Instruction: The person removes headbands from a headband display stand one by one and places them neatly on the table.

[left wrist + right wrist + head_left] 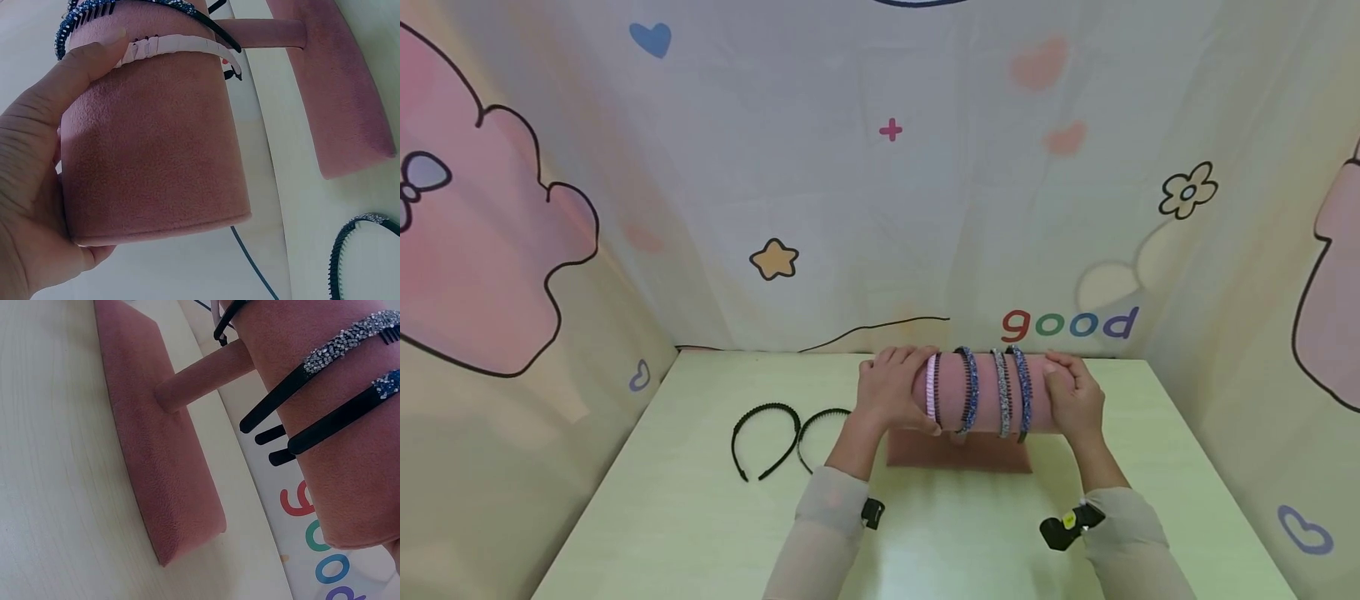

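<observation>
A pink velvety headband display stand (pixel 951 396), a horizontal roll on a flat base (pixel 958 458), stands at the table's back. My left hand (pixel 891 387) grips the roll's left end, its thumb touching a pale pink headband (pixel 175 44) in the left wrist view. At the roll's right end, my right hand (pixel 1081 404) holds on with the thumb in front; the right wrist view shows only a sliver of it. Round the roll, between both hands, sit a dark blue glittery headband (pixel 973 392), a silver one (pixel 1003 392) and another blue one (pixel 1023 392).
Two black headbands lie on the table left of the stand: one (pixel 767 406) in full view, the other (pixel 824 412) partly hidden by my left arm. A printed cloth backdrop (pixel 887 208) hangs behind the table and along its sides.
</observation>
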`<control>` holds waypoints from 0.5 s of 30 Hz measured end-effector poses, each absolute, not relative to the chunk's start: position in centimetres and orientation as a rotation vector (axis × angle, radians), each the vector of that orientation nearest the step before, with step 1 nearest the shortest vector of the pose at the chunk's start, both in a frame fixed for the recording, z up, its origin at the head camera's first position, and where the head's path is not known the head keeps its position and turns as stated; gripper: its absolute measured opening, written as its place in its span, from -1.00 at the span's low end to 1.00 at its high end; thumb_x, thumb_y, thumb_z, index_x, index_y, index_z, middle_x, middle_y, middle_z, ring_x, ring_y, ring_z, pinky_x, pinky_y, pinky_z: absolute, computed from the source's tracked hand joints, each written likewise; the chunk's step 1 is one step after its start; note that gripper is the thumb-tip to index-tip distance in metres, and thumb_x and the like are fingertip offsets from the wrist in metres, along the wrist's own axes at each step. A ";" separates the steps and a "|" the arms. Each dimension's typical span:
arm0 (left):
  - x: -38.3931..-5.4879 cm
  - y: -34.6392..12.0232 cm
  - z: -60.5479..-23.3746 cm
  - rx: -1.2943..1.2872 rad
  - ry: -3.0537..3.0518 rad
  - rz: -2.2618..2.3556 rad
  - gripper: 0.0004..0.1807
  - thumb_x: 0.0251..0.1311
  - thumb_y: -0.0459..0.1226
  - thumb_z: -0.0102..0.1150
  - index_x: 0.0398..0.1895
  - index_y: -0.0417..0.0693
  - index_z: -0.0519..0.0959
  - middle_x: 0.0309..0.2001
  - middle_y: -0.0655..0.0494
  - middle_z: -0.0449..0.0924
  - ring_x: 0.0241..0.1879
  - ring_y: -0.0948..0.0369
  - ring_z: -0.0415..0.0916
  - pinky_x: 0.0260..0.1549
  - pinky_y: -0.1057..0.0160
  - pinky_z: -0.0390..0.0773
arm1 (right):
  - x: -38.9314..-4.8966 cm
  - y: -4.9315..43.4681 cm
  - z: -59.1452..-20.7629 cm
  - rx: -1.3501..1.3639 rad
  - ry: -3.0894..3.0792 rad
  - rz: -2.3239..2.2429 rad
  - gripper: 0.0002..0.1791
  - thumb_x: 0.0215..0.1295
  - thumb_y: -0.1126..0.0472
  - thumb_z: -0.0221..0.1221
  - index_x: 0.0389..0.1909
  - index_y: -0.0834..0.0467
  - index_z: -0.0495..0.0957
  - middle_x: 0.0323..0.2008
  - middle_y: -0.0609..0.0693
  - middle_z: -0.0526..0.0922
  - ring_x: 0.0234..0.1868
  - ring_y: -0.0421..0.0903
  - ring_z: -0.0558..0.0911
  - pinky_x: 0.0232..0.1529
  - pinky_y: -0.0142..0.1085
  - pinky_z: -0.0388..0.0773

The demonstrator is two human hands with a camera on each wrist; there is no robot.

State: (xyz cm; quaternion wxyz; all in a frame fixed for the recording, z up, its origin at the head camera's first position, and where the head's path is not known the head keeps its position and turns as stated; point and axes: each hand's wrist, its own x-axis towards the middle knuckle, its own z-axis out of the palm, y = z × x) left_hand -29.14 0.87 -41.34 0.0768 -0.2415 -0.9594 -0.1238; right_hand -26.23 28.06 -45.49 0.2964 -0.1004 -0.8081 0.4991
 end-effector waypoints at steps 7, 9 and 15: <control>-29.2 0.6 -41.5 -0.733 -2.864 -0.445 0.26 -0.66 0.25 0.53 0.35 0.29 0.17 0.27 0.25 0.25 0.24 0.17 0.10 0.01 0.00 0.23 | -26.2 28.1 -45.4 -0.271 -2.151 1.331 -0.70 0.27 0.09 0.06 -0.10 0.15 0.58 -0.02 0.10 0.59 -0.07 0.01 0.51 -0.14 -0.19 0.33; -29.2 0.5 -41.5 -0.737 -2.863 -0.464 0.27 -0.66 0.24 0.53 0.35 0.25 0.17 0.27 0.25 0.25 0.24 0.17 0.11 0.03 -0.01 0.22 | -26.2 28.0 -45.4 -0.270 -2.151 1.331 -0.70 0.26 0.10 0.06 -0.10 0.16 0.58 -0.02 0.11 0.59 -0.06 0.02 0.51 -0.14 -0.18 0.33; -29.2 0.2 -41.6 -0.759 -2.854 -0.527 0.28 -0.66 0.20 0.56 0.35 0.19 0.17 0.28 0.17 0.24 0.26 0.12 0.09 0.10 -0.03 0.19 | -26.2 28.1 -45.5 -0.282 -2.154 1.330 -0.71 0.26 0.12 0.04 -0.10 0.14 0.58 -0.02 0.10 0.59 -0.06 0.03 0.51 -0.13 -0.16 0.33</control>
